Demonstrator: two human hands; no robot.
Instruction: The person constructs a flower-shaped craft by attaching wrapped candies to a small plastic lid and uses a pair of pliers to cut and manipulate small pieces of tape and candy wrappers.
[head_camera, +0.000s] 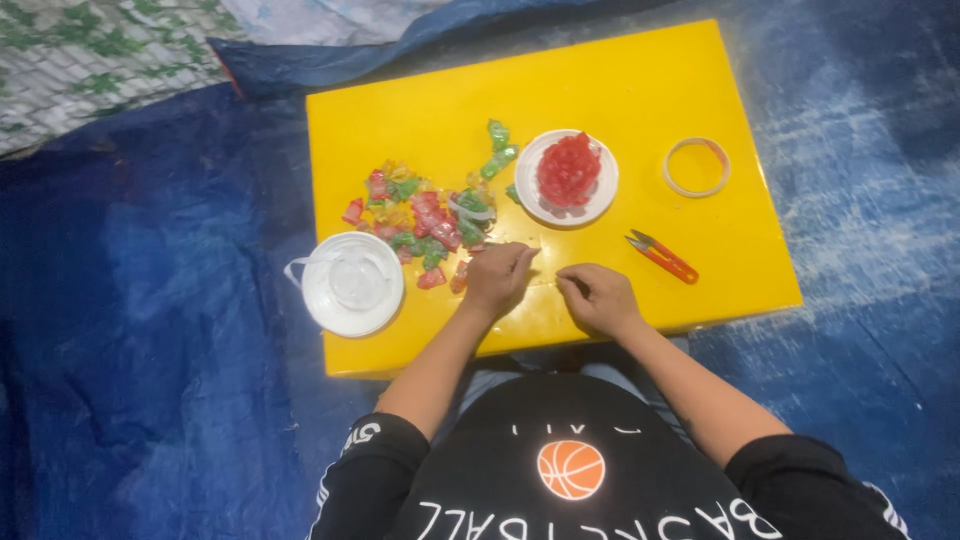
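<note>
Something small, perhaps thread, is pinched between left hand (497, 277) and right hand (597, 297) on the yellow worktop (640, 80), beside the wrapped sweets (420, 215); steady fingers are needed.

The left hand (497, 276) rested near the lower centre of the frame, fingers curled and pinched together, at the lower edge of a loose heap of small crinkled red, green and yellow wrapped pieces (425, 218). That heap lay scattered flat left of centre. The right hand (598, 297) rested just beside the left, also curled with fingertips pinched; whatever they held was too small to tell.
</note>
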